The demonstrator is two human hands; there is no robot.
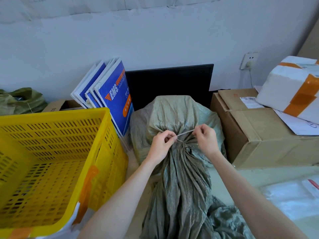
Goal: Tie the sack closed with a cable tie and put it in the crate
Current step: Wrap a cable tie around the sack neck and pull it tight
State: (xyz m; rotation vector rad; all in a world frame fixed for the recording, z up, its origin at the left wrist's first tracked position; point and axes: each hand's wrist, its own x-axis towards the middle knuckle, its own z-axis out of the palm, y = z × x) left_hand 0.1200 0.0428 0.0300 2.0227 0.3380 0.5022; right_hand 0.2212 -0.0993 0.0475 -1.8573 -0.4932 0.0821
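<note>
A grey-green woven sack (174,116) lies on the table in the middle, its neck gathered into pleats that trail toward me. A pale cable tie (185,132) runs across the gathered neck. My left hand (163,144) pinches the tie's left end against the neck. My right hand (206,137) pinches the tie's right end, pulled out taut. The yellow slotted plastic crate (51,152) stands at the left, beside the sack, with nothing visible inside it.
Blue and white envelopes (114,94) lean between crate and sack. A black monitor (170,81) stands behind the sack. Brown cardboard boxes (255,128) sit at the right with a taped white foam box (293,90) on top. Clear plastic bags (293,197) lie near right.
</note>
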